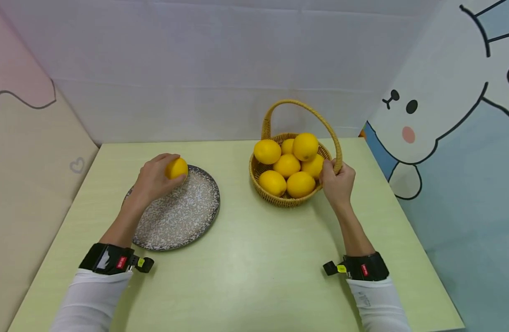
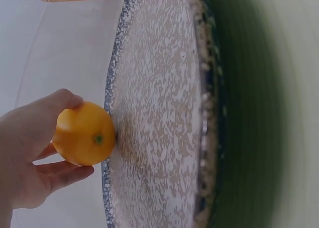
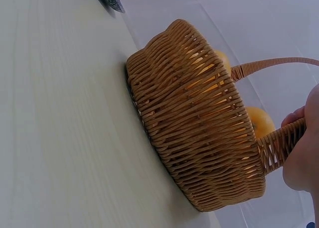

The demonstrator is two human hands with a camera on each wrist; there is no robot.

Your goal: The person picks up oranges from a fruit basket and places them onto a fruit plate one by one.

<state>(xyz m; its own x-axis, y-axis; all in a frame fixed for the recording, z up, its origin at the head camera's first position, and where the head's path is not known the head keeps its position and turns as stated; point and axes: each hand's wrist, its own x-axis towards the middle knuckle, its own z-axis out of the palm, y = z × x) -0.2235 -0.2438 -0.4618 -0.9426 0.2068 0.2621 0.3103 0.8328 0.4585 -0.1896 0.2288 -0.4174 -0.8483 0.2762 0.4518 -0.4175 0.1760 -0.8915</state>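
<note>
My left hand point(image 1: 156, 177) holds an orange point(image 1: 177, 168) between thumb and fingers, low over the far left part of a speckled grey plate point(image 1: 179, 216) with a dark rim. In the left wrist view the orange point(image 2: 87, 134) shows its green stem end and sits right at the plate's surface point(image 2: 154, 108). To the right stands a round wicker basket point(image 1: 275, 200) with a tall handle, holding several more oranges point(image 1: 286, 165). My right hand point(image 1: 338, 182) grips the handle's right side, low near the rim; the right wrist view shows its fingers wrapped around the woven handle point(image 3: 284, 143).
Plate and basket rest on a pale wooden table point(image 1: 254, 267), with a stretch of bare tabletop between them. A white sheet point(image 1: 221, 69) hangs behind the table's far edge. Panels with cartoon drawings point(image 1: 445, 138) flank the table on both sides.
</note>
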